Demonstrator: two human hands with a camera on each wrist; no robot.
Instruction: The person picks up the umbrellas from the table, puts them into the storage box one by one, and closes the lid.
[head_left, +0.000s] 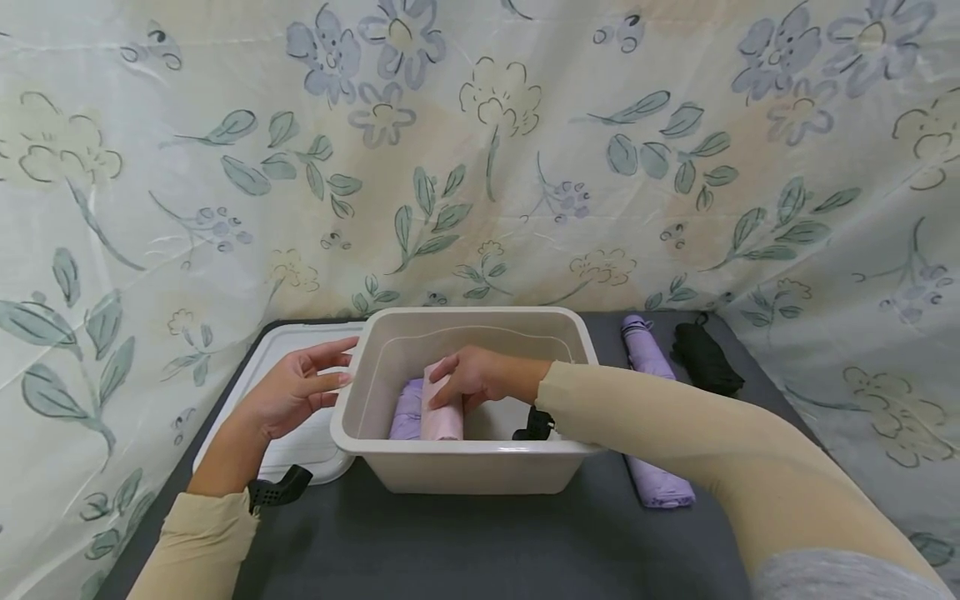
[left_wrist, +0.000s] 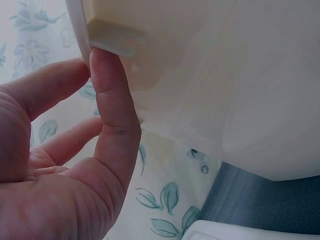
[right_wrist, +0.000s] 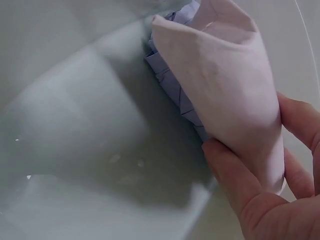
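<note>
My right hand (head_left: 483, 375) reaches down into a cream plastic bin (head_left: 465, 471) and grips a pale pink fabric roll (right_wrist: 225, 85), thumb on one side and fingers on the other. In the right wrist view the roll's near end shows open and hollow. Against the bin's left inner wall lies a purple fabric bundle (head_left: 407, 410), partly hidden behind the pink roll. Outside the bin on the left, my left hand (head_left: 296, 392) has its fingers extended. Its fingertips are at the underside of the rim (left_wrist: 77, 30) in the left wrist view.
A white lid (head_left: 273, 458) lies on the dark grey table (head_left: 450, 550), left of the bin. To the right are a long purple rolled bundle (head_left: 660, 487), partly under my right forearm, and a black pouch-like bundle (head_left: 708, 358). A floral curtain (head_left: 480, 167) hangs behind.
</note>
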